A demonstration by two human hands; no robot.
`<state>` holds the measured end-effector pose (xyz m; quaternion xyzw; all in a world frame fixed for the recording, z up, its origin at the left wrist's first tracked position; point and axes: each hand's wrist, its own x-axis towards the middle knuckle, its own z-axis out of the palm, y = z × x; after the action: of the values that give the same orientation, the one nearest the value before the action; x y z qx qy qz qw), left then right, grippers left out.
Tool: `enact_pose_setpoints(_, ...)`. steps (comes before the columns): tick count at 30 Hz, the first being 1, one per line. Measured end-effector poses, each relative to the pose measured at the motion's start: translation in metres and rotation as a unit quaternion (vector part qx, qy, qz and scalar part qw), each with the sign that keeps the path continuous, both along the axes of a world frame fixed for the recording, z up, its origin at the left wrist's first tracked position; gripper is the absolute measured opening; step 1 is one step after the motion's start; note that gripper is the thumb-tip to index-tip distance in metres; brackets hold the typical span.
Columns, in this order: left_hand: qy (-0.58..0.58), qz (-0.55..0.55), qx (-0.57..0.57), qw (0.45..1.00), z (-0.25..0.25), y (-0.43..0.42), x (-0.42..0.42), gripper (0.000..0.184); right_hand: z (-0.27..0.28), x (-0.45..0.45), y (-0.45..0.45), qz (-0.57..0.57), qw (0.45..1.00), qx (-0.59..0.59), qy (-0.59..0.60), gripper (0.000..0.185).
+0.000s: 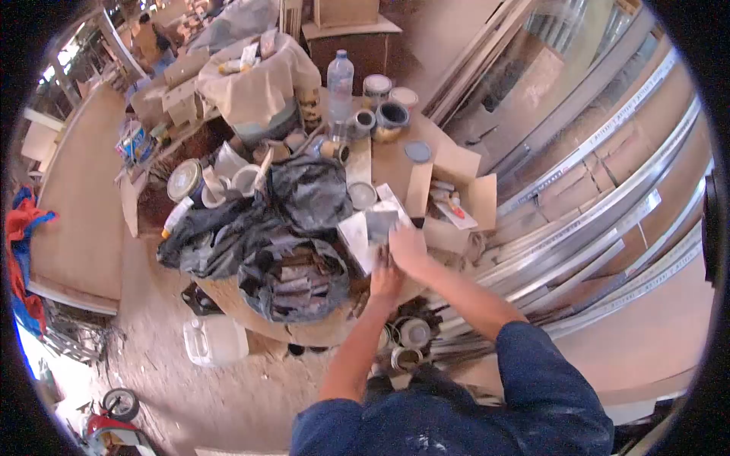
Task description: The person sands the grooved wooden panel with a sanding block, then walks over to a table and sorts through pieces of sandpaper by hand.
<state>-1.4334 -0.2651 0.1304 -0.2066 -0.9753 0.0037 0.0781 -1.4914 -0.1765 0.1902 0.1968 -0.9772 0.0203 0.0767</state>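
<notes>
My right hand (408, 247) is closed at the lower right corner of a small dark grey sheet (380, 226), possibly sandpaper. That sheet overlaps a flat white board or card (356, 234) near the table's front right. Just below and touching or nearly touching my right hand, my left hand (387, 280) has its fingers drawn together. What they hold, if anything, is too blurred to make out. Left of the hands, an open black plastic bag (255, 285) contains several brownish strips or blocks (296, 285).
An open cardboard box (483, 199) with tubes stands right of the hands. Behind are a plastic bottle (340, 83) and open cans (391, 115). Long edged boards (601, 235) lean along the right. A white jerrycan (215, 341) and more cans (414, 333) are below the table.
</notes>
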Motion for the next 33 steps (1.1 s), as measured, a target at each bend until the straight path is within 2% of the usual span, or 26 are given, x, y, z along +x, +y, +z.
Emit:
enact_pose_setpoints(1,-0.016,-0.005,-0.021,1.0,0.005,0.001,-0.001,0.056,-0.011,-0.012,-0.002,-0.001,1.0,-0.007,0.021,0.015)
enact_pose_setpoints(3,0.017,0.017,0.167,0.986,0.003,0.006,0.002,0.056,-0.004,-0.009,-0.002,-0.03,0.998,-0.003,0.059,0.014)
enact_pose_setpoints(4,-0.026,0.025,0.124,0.992,-0.001,0.011,0.003,0.053,-0.001,-0.018,-0.001,0.013,0.998,-0.017,0.067,0.015)
enact_pose_setpoints(5,-0.031,0.021,0.12,0.992,-0.011,0.016,0.012,0.053,0.004,-0.023,0.003,0.008,0.998,-0.02,0.062,0.015)
enact_pose_setpoints(7,0.08,0.084,0.107,0.987,-0.024,0.019,-0.002,0.049,0.019,-0.044,0.008,-0.096,0.989,-0.106,-0.028,0.017)
enact_pose_setpoints(8,0.057,0.073,0.077,0.993,-0.004,0.012,0.001,0.045,0.026,-0.038,0.017,-0.098,0.988,-0.116,-0.022,0.017)
enact_pose_setpoints(9,0.065,0.07,0.069,0.993,0.004,0.006,0.004,0.045,0.034,-0.03,0.037,-0.123,0.975,-0.186,-0.018,0.016)
enact_pose_setpoints(10,0.005,0.077,0.206,0.975,0.012,0.003,0.006,0.045,0.043,-0.021,0.059,-0.145,0.957,-0.253,-0.012,0.018)
enact_pose_setpoints(11,-0.055,0.081,0.341,0.935,0.02,-0.001,0.007,0.045,0.043,-0.003,0.08,-0.124,0.95,-0.288,0.0,0.021)
enact_pose_setpoints(12,-0.022,0.092,0.375,0.922,0.021,-0.007,0.007,0.048,0.037,0.025,0.1,-0.1,0.942,-0.321,0.013,0.029)
enact_pose_setpoints(13,-0.01,0.091,0.373,0.923,0.028,-0.005,0.01,0.048,0.036,0.064,0.119,0.002,0.912,-0.38,0.156,0.041)
enact_pose_setpoints(14,0.037,0.175,0.356,0.917,0.036,-0.002,0.01,0.052,0.024,0.108,0.146,-0.116,0.927,-0.35,-0.071,0.045)
enact_pose_setpoints(15,0.088,0.259,0.338,0.901,0.045,0.001,0.008,0.057,-0.015,0.144,0.168,-0.094,0.951,-0.293,0.031,0.046)
enact_pose_setpoints(17,0.02,0.387,0.261,0.884,0.053,0.016,0.0,0.091,-0.055,0.232,0.223,-0.223,0.859,-0.435,-0.149,0.052)
enact_pose_setpoints(18,0.001,0.413,0.243,0.878,0.056,0.021,-0.005,0.098,-0.089,0.276,0.258,-0.239,0.907,-0.326,-0.117,0.055)
enact_pose_setpoints(21,0.019,0.471,0.217,0.855,0.035,0.038,-0.025,0.105,-0.108,0.35,0.325,-0.359,0.852,-0.328,-0.196,0.055)
enact_pose_setpoints(22,-0.021,0.488,0.246,0.837,0.039,0.04,-0.03,0.106,-0.106,0.363,0.341,-0.384,0.835,-0.333,-0.209,0.054)
enact_pose_setpoints(23,-0.06,0.52,0.269,0.809,0.062,0.044,-0.026,0.089,-0.102,0.372,0.352,-0.4,0.822,-0.343,-0.215,0.054)
enact_pose_setpoints(25,-0.016,0.357,0.445,0.821,0.048,0.03,-0.031,0.058,-0.085,0.374,0.365,-0.405,0.807,-0.367,-0.221,0.054)
enact_pose_setpoints(26,-0.007,0.358,0.446,0.82,0.048,0.035,-0.029,0.058,-0.076,0.374,0.368,-0.4,0.804,-0.381,-0.221,0.054)
enact_pose_setpoints(28,0.049,0.294,0.57,0.766,0.048,0.055,-0.025,0.034,-0.055,0.366,0.374,-0.378,0.801,-0.412,-0.216,0.053)
enact_pose_setpoints(29,0.055,0.295,0.57,0.765,0.038,0.065,-0.023,0.034,-0.044,0.364,0.374,-0.364,0.798,-0.43,-0.215,0.053)
enact_pose_setpoints(31,-0.148,0.159,0.721,0.658,0.009,0.084,-0.009,0.015,-0.019,0.356,0.372,-0.322,0.793,-0.473,-0.211,0.053)
enact_pose_setpoints(33,-0.208,0.155,0.822,0.507,0.003,0.113,0.037,0.019,0.006,0.349,0.366,-0.27,0.782,-0.52,-0.213,0.053)
